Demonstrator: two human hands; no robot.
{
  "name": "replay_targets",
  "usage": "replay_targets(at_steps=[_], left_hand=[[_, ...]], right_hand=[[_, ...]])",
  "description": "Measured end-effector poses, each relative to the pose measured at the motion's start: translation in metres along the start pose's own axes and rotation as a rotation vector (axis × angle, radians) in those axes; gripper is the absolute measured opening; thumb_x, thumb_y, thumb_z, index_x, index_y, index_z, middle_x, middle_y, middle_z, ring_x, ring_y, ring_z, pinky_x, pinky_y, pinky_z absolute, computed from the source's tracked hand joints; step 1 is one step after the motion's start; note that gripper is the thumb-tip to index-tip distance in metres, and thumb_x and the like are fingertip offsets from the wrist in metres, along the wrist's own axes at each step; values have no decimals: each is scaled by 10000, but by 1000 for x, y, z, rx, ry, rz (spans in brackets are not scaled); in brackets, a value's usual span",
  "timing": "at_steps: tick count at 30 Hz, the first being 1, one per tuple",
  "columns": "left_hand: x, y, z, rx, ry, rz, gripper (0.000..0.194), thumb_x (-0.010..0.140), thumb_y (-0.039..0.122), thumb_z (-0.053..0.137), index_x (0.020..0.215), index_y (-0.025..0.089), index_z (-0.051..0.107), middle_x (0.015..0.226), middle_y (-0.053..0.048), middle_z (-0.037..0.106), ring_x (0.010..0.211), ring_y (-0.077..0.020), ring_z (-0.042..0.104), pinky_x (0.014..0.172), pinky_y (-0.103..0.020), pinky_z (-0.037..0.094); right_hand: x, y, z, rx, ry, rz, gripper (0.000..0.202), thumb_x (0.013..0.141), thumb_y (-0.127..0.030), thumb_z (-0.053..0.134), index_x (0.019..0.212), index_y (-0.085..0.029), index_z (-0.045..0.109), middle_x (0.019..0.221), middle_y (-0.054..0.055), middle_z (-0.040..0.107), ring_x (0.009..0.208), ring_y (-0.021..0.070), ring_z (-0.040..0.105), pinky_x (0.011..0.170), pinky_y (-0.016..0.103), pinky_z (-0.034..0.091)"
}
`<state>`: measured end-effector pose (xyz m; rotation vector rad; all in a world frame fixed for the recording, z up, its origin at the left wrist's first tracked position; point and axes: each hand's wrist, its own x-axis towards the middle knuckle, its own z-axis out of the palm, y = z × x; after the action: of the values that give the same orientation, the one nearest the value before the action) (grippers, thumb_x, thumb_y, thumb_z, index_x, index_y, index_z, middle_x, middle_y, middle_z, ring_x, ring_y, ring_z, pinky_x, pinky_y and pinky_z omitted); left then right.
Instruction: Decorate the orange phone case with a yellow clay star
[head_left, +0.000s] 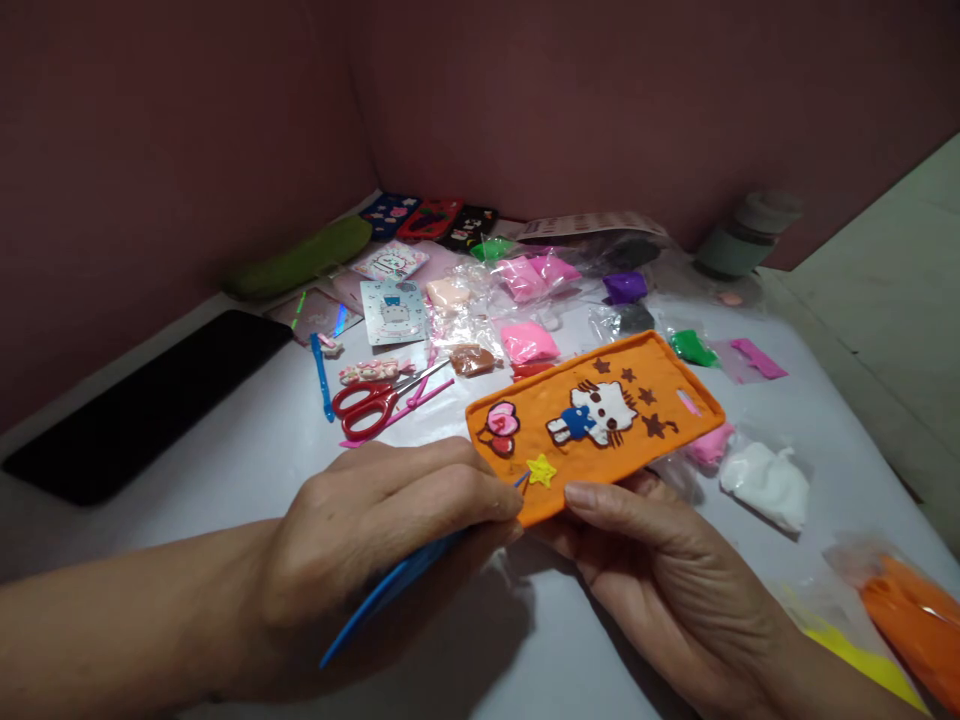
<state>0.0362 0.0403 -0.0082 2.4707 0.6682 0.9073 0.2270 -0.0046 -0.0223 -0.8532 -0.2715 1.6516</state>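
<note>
An orange clay-covered card case [534,412] is held up, tilted, above the table. Its face carries a white cat in a blue outfit [577,422], brown stars [646,397], pink and red balloons [500,428] and a yellow star [541,470] with a thin blue stem. My right hand [660,565] grips the lower edge, thumb on the face and fingers behind. My left hand [397,520] is closed with its fingertips at the lower left corner. A flat blue modelling tool [375,605] sticks out under that hand; its tip is hidden.
Red-handled scissors [367,408], a blue tool [322,380] and several clay packets [529,342] lie beyond my hands. A black phone-like slab [150,400] is at left, a lidded jar [750,235] at far right. Orange clay [911,620] lies near right; walls [525,100] stand behind.
</note>
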Motion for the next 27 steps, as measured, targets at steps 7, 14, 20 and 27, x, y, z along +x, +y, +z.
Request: replay_targets(at_steps=[7,14,20,27], left_hand=[[-2,0,-1,12,-36,14,190,1000,226,419,949,246,601,847,16,731,673,-106,685,603,-167,486],[0,-1,-1,-51,-56,46,151,967,197,468,992,223,614,860,-1,728,685,-100,687,628,-138,507],[-1,-2,1,-63,-49,42,164,988,217,470,966,202,632,815,-7,717,672,-99,686,641,-128,515],[1,0,0,-51,-22,80,210,1002,227,468,918,166,650,758,-13,702,620,-95,664,596,-149,495]], right_hand=[[-3,0,-2,2,0,9,786,662,-55,805,1337,-373,557,1113,22,748,928,211,712,829,329,555],[-2,0,-2,6,-14,11,789,678,-50,796,1346,-387,546,1102,15,750,919,199,713,803,301,561],[-1,0,-2,16,-24,1,769,686,-33,783,1344,-360,556,1059,28,763,868,185,722,778,287,575],[0,0,-3,40,-13,11,811,661,-10,790,1360,-337,542,1016,37,775,915,226,740,818,324,588]])
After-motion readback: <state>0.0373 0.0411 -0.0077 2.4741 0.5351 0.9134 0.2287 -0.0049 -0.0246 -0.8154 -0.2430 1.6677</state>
